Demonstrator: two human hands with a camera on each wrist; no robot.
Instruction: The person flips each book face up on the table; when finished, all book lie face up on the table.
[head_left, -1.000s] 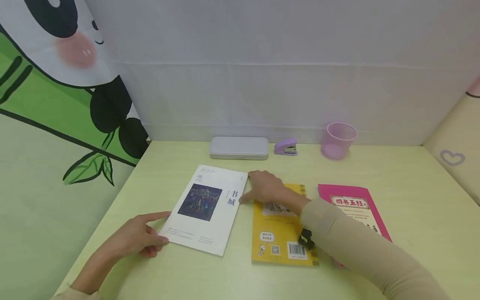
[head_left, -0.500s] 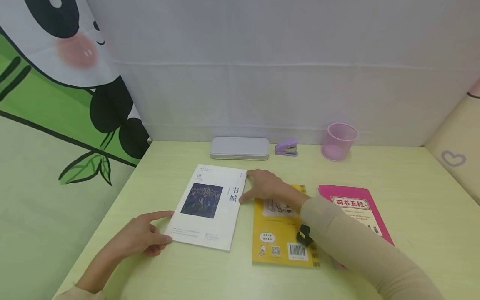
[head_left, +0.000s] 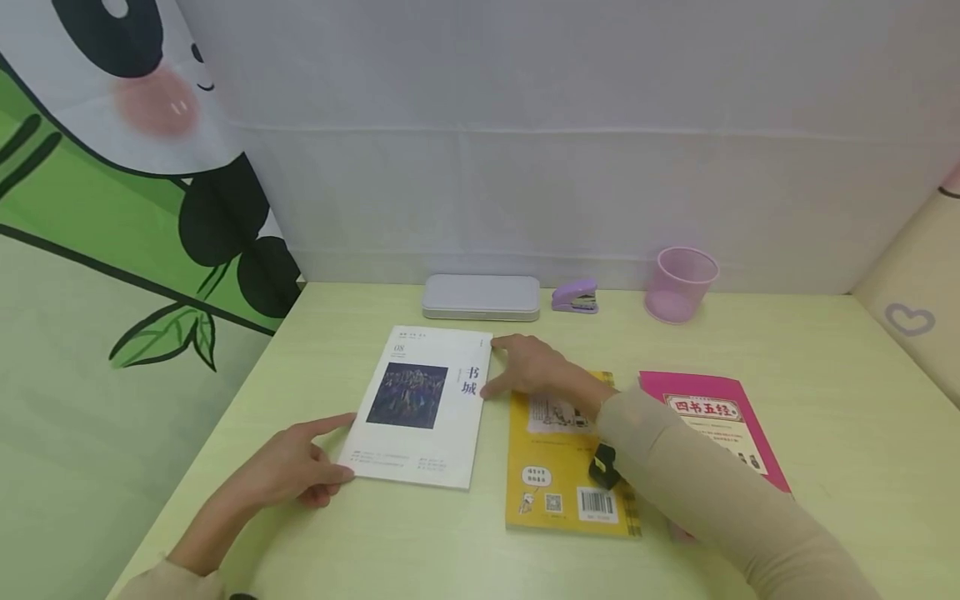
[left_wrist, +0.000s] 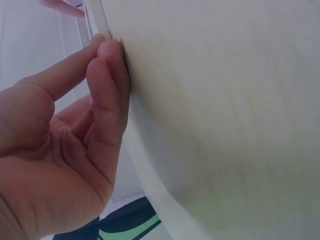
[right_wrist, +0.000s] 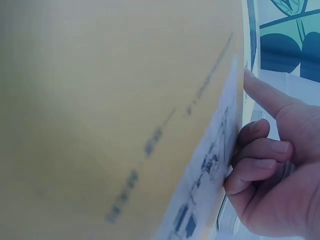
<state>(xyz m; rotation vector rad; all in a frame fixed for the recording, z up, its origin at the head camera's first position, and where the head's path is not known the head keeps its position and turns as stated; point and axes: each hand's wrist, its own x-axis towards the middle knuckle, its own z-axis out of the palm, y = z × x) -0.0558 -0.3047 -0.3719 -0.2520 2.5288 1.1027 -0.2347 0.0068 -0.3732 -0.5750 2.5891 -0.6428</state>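
Observation:
A white booklet (head_left: pixel 427 400) with a dark picture lies nearly flat on the pale table, slightly slanted in the head view. My left hand (head_left: pixel 296 462) touches its left side, the straight index finger at the edge and the thumb at the near left corner. In the left wrist view the left hand's (left_wrist: pixel 75 125) other fingers are bent close to the tabletop. On the opposite side, my right hand (head_left: pixel 532 367) sets index finger and thumb against the right edge, its other fingers (right_wrist: pixel 260 150) folded in over the yellow book (head_left: pixel 558 467). The right forearm crosses that book.
A pink book (head_left: pixel 697 387) lies at the right, partly hidden by the right sleeve (head_left: pixel 675 450). Along the back stand a grey flat case (head_left: pixel 482 296), a purple stapler (head_left: pixel 575 296) and a pink mesh cup (head_left: pixel 681 283), with a white cloth (head_left: pixel 525 167) behind them.
The white booklet has turned, its near end swinging right and a little away, so it lies straighter. My left hand has followed rightward; the right hand has shifted slightly away.

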